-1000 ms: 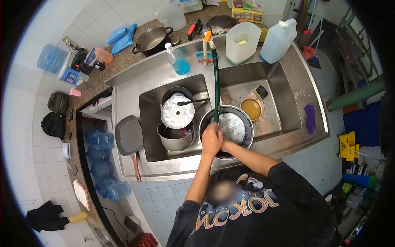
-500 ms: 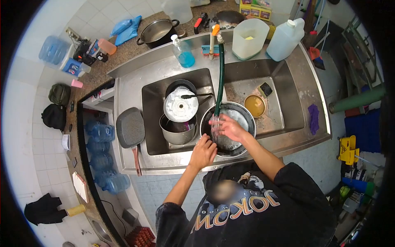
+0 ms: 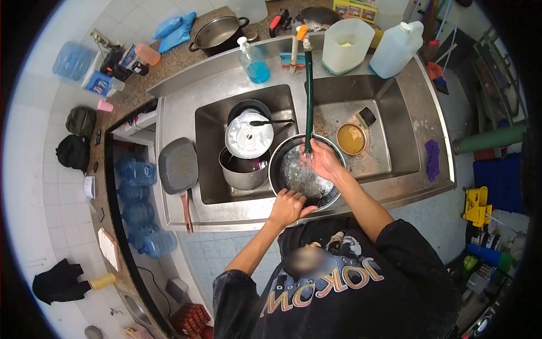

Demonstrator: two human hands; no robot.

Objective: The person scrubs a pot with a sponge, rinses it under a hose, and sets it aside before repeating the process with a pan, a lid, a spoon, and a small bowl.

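Observation:
A round dark metal pan (image 3: 293, 172) with water and suds inside rests over the divider between the two sink basins. At its near rim, my left hand (image 3: 288, 207) grips the edge, fingers over it and thumb stretched to the right. My right hand (image 3: 324, 162) is above the pan with its palm turned up, fingers closed around the lower end of a green hose (image 3: 309, 107). Water runs from the hose end past the fingers into the pan.
The left basin holds a pot (image 3: 245, 172) and a white round lid (image 3: 248, 134). A bowl of yellowish liquid (image 3: 351, 139) and a sponge (image 3: 367, 116) are in the right basin. A square frying pan (image 3: 178, 165) lies left; a purple cloth (image 3: 432, 160) lies right.
My right hand has moved up to the hose end, and the hose end has shifted right. My left hand has come down onto the near rim, and the pan has shifted slightly left.

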